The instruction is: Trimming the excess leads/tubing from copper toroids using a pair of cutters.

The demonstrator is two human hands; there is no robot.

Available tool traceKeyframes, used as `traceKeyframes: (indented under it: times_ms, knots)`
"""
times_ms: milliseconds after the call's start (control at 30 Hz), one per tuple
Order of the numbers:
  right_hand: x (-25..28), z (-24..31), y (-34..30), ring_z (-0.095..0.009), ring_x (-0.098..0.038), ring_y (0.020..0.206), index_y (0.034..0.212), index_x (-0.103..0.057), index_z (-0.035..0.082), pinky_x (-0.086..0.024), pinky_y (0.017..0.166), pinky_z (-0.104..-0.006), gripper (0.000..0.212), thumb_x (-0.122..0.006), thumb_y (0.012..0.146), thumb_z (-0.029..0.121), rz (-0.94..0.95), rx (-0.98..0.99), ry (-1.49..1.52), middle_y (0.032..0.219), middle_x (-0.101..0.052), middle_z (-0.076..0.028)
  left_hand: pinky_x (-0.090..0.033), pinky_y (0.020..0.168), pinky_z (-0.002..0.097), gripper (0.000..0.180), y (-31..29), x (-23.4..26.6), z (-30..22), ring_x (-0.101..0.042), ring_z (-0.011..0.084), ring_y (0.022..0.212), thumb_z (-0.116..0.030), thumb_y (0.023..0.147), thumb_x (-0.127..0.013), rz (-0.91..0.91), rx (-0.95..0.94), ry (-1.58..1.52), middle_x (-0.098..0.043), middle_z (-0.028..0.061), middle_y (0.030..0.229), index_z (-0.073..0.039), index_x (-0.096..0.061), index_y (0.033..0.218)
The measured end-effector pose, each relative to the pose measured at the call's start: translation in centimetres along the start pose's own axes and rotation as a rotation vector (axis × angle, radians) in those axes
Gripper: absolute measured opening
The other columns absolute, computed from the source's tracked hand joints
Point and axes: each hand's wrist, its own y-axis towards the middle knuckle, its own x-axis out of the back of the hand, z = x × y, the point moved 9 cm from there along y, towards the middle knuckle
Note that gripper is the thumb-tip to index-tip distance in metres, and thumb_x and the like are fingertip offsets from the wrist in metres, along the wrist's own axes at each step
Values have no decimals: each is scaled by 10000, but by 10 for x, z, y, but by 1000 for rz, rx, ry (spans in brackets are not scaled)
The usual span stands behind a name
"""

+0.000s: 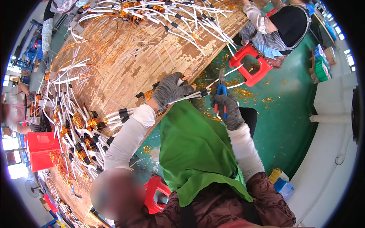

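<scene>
Nearest the camera: a green cloth (194, 152) draped over the lap and a brown quilted garment (228, 209) cut off at the bottom edge. A blurred patch at lower left hides part of the left sleeve. A red stool (157, 193) is partly hidden under the cloth.

Right hand (227, 110), grey knit glove, closed around blue-handled cutters (221, 93); the cutter tip points up by the white wire ends, and the exact contact point is too small to tell.

Left hand (170, 90), grey glove, fist closed on a bundle of white sleeved wires (190, 96) with black sleeve ends. The bundle sits at the table edge, between both hands; what is inside the fist is hidden.

Beyond: a worn wooden table (140, 64), scratched and bare in the middle. Copper coils with white leads (81, 123) are piled on its left side, and more coils (152, 9) lie along the far edge, overlapping so counting them is hard. Green floor (281, 114) with copper scraps. Second red stool (251, 62) near another person (281, 26), seated top right and cut off by the rim. Red bins (40, 150) far left, distorted.
</scene>
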Motion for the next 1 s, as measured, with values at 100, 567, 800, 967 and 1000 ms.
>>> traceKeyframes:
  times_ms: [100, 567, 800, 967, 1000]
  knots:
    - [17, 15, 1, -126, -549, 727, 1201, -484, 5, -455, 667, -261, 479, -609, 751, 111, 135, 116, -519, 861, -579, -49, -456, 660, 387, 443, 2, 5, 1, -601, 310, 716, -396, 754, -662, 93, -55, -88, -600, 209, 756, 16, -588, 898]
    - [-86, 72, -16, -355, -519, 966, 1184, -501, 75, -446, 806, -446, 566, -621, 641, 181, 151, 581, -1669, 1011, -543, -181, -486, 661, 303, 282, -16, 0, 10, -629, 192, 712, -154, 780, -645, -112, -68, -272, -660, 159, 816, 53, -619, 970]
    - [-104, 64, -13, -343, -502, 993, 1205, -486, 60, -426, 830, -440, 584, -639, 669, 233, 124, 490, -1818, 1039, -530, -171, -480, 640, 310, 251, -18, 0, 6, -622, 220, 694, -143, 761, -664, -70, 12, -239, -656, 158, 790, 50, -632, 917]
    - [-111, 63, -12, -343, -521, 946, 1184, -499, 75, -443, 803, -430, 579, -625, 624, 153, 64, 622, -1864, 1009, -540, -164, -471, 639, 336, 268, -18, 0, 16, -619, 251, 672, -173, 769, -646, -175, -91, -258, -643, 179, 762, 32, -628, 941]
    - [-112, 62, -13, -340, -531, 914, 1177, -503, 67, -450, 782, -434, 560, -614, 633, 138, 54, 681, -1863, 1013, -539, -165, -465, 646, 355, 284, -19, 0, 17, -619, 275, 667, -195, 782, -624, -188, -117, -276, -638, 192, 754, 23, -622, 964]
